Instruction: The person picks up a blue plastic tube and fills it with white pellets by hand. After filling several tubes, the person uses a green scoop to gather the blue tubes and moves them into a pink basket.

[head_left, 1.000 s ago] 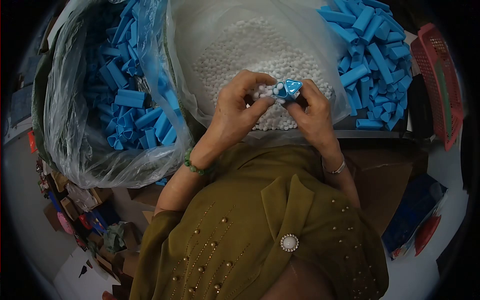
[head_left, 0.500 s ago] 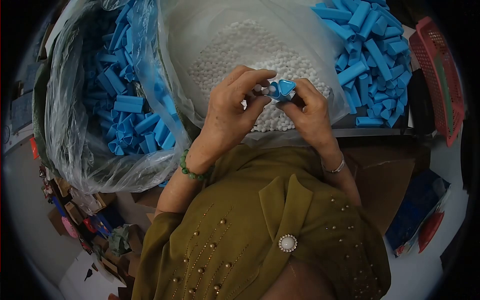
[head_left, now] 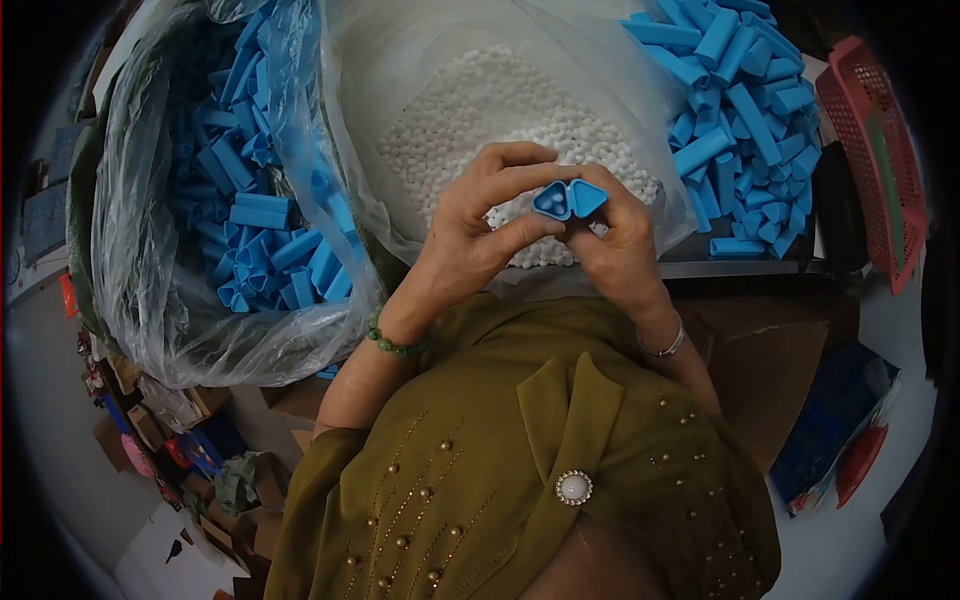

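Note:
Between both hands is a small blue triangular case (head_left: 587, 199) with its lid folded open, and white pellets show inside its left half. My left hand (head_left: 487, 205) has thumb and fingers closed on the case's left side. From the right, my right hand (head_left: 622, 235) grips the case, its fingertips partly hidden behind it. Under and beyond the hands lies a heap of small white pellets (head_left: 480, 100) on a clear plastic sheet (head_left: 390, 45).
A plastic-lined sack (head_left: 150, 300) of blue cases (head_left: 262, 210) stands at the left. More blue cases (head_left: 755, 120) are piled at the right, beside a pink basket (head_left: 870, 150). A cardboard box (head_left: 770, 385) sits below the table edge.
The white pellets that were at my left fingertips are no longer seen there; pellets now show in the case. My left fingers have closed on the case, which has turned and moved slightly down.

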Action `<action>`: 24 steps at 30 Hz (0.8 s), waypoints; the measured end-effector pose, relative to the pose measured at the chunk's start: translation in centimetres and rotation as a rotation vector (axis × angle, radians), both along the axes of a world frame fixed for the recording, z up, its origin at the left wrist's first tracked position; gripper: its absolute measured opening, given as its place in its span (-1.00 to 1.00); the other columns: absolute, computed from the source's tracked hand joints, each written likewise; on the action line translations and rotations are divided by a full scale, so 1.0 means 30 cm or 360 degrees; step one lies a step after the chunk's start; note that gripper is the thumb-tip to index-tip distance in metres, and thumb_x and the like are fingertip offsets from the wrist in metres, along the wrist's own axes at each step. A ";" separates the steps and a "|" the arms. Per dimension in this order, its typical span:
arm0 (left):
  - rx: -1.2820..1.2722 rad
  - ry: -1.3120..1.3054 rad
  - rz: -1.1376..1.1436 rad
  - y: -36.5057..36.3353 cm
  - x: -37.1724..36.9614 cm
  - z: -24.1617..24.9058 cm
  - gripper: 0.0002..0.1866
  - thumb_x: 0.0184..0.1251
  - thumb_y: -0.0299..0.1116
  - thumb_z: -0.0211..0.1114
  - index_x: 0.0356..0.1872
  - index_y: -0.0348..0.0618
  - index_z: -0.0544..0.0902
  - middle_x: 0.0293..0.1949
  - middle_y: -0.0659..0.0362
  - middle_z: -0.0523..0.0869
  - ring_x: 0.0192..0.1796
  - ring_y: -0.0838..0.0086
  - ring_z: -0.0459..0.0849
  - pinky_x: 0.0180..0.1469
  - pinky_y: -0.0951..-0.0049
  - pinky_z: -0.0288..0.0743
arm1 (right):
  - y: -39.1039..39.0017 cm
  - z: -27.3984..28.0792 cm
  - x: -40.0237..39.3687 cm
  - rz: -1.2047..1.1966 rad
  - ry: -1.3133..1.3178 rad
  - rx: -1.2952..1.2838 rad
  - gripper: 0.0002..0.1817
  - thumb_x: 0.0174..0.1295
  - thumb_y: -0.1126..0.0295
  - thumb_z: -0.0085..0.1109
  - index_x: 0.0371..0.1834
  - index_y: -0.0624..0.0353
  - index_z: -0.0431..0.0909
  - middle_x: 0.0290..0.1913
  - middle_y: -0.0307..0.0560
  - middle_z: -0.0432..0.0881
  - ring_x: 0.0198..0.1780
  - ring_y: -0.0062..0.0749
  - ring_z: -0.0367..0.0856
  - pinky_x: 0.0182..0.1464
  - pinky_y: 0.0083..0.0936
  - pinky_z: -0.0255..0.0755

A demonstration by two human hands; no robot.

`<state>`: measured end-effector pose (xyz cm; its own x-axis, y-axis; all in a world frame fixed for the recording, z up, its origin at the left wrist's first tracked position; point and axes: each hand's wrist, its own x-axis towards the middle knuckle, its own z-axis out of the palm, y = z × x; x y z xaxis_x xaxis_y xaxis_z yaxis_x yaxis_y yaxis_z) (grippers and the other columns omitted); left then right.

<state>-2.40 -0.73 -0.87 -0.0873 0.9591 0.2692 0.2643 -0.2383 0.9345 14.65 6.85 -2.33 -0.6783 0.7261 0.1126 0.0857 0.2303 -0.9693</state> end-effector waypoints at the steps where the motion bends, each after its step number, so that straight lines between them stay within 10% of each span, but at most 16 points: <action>1: 0.0008 0.0002 0.0004 -0.002 0.005 0.005 -0.54 0.14 -0.50 0.41 0.12 -0.11 0.63 0.09 0.07 0.57 0.10 0.35 0.58 -0.11 0.49 0.57 | 0.001 0.014 0.000 0.0004 0.0002 0.0008 -0.67 0.15 0.68 0.21 0.01 0.24 0.52 -0.19 -0.24 0.55 -0.21 -0.59 0.57 -0.21 -0.64 0.46; 6: -0.0351 -0.0985 -0.0085 -0.021 0.019 0.049 -0.65 0.28 -0.51 0.32 0.10 -0.17 0.65 0.14 0.12 0.51 0.01 0.45 0.59 -0.11 0.49 0.60 | 0.032 0.027 0.022 0.0368 0.0615 -0.1419 -0.61 0.36 0.40 0.15 0.20 0.33 0.43 -0.10 -0.04 0.62 -0.16 -0.35 0.69 -0.13 -0.50 0.59; 24: -0.0247 0.0127 -0.0053 -0.007 0.057 0.072 -0.55 0.28 -0.56 0.29 0.22 -0.08 0.60 0.21 0.10 0.49 0.09 0.37 0.56 0.08 0.44 0.52 | -0.002 0.113 -0.007 0.0112 0.0599 -0.1476 -0.75 0.35 0.47 0.00 0.04 0.33 0.45 -0.13 -0.12 0.56 -0.18 -0.55 0.60 -0.12 -0.57 0.53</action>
<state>-0.70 -0.96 1.30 -0.0392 0.9917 0.1225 0.3335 -0.1026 0.9371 14.44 6.78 1.05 -0.7598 0.5953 -0.2614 -0.2480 -0.6370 -0.7299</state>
